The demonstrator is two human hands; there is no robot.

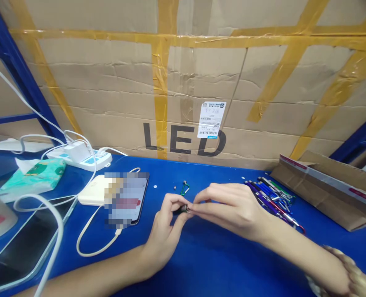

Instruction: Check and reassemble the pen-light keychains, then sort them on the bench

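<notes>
Dark cylinder (183,209) is over the table (210,264), looks mid-work from here. Left hand (164,233) curls round it, thumb and forefinger closed; right hand (232,206) pinches its end. Green clip (183,190) lies loose toward far edge; tubes (271,199) already piled toward far right corner.

The one camera looks from the person's head, forward and down at close range over the blue desk (220,264), with the left hand (166,225) and right hand (234,208) below mid-height and the cardboard box (108,97) facing it behind.
</notes>
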